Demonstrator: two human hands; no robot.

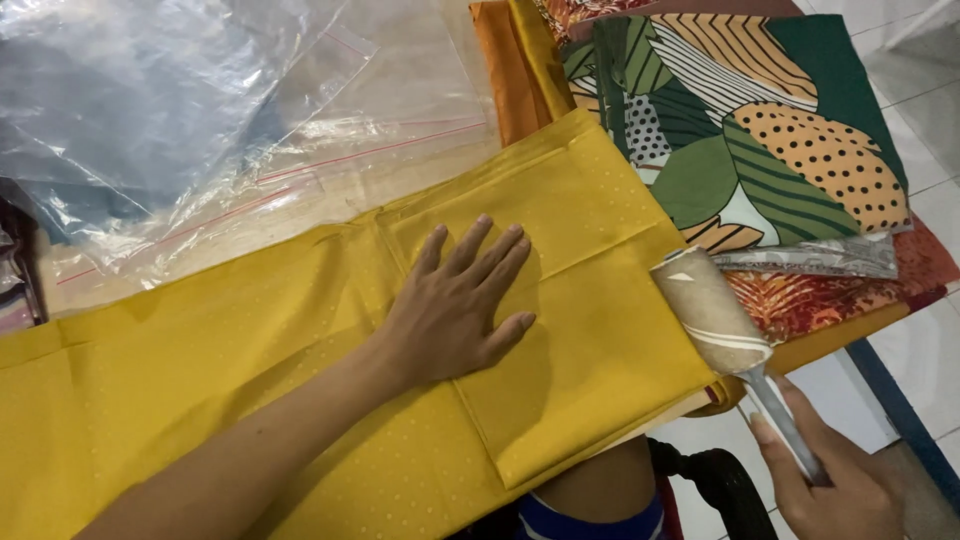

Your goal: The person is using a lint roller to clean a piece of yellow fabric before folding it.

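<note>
A mustard-yellow dotted cloth point(200, 370) lies spread across the surface, with one end folded over into a thicker panel point(600, 330). My left hand point(455, 305) rests flat on that folded panel, fingers spread, pressing it down. My right hand point(830, 480) at the lower right grips the grey handle of a lint roller point(710, 310). The roller's beige sticky drum sits at the right edge of the yellow cloth, tilted up to the left.
A stack of folded fabrics lies at the upper right: a green and orange leaf print point(760, 130) on top, orange cloth point(505, 70) beside it, red patterned cloth point(830, 295) beneath. Clear plastic bags point(200, 110) cover the upper left. White tiled floor point(930, 210) shows at right.
</note>
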